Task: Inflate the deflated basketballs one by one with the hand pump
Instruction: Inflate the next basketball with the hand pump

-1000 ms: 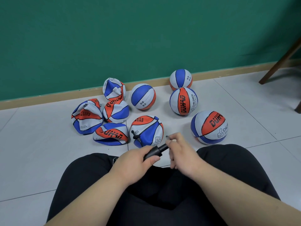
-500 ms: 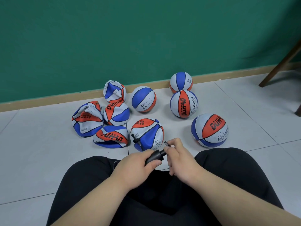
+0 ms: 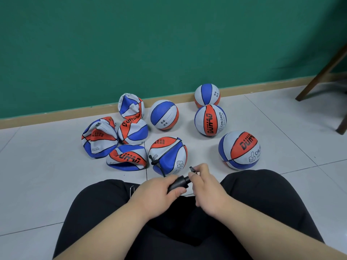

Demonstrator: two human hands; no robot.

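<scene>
Right hand (image 3: 206, 188) edged nearer left hand (image 3: 155, 192); both grip the black hand pump (image 3: 179, 182) above the lap (image 3: 187, 233), hose (image 3: 154, 162) running to the near half-flat basketball (image 3: 169, 154). Inflated balls (image 3: 210, 120) at right read DUHAO, CHILDREN.

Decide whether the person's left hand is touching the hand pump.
Touching. In the head view the left hand grips the hand pump round its black barrel.
</scene>
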